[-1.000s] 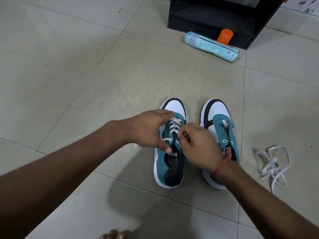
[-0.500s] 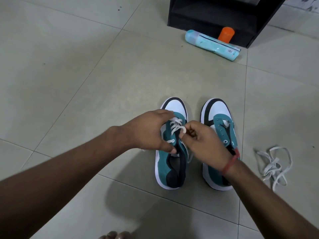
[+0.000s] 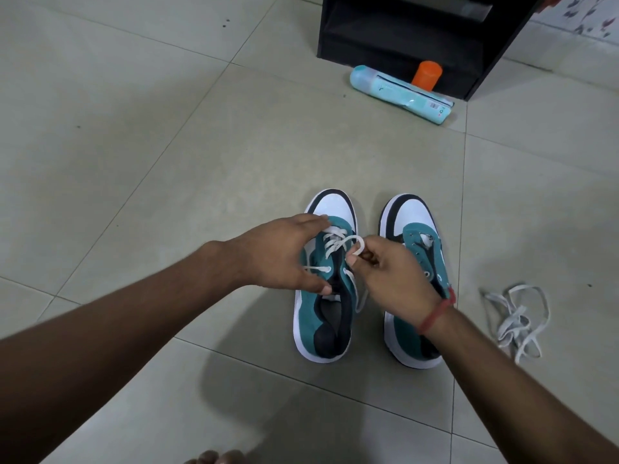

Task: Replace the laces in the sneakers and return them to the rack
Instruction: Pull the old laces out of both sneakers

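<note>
You've got the black rack (image 3: pixel 418 31) up at the far edge of the tiled floor (image 3: pixel 134 128), and both teal sneakers side by side in front of you. Your left hand (image 3: pixel 284 259) wraps the left sneaker (image 3: pixel 318 326), steadying it. Your right hand (image 3: pixel 392 279) pinches a loop of the white lace (image 3: pixel 355 244) above it. The right sneaker (image 3: pixel 418 229) is unlaced, with a loose lace (image 3: pixel 517 319) lying just beside it.

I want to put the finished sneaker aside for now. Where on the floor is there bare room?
The widest free patch is the tiled floor left of the left sneaker, beyond the left hand. Bare tiles also lie between the sneaker toes and the blue bottle. Right of the right sneaker it is crowded by the loose lace.
</note>
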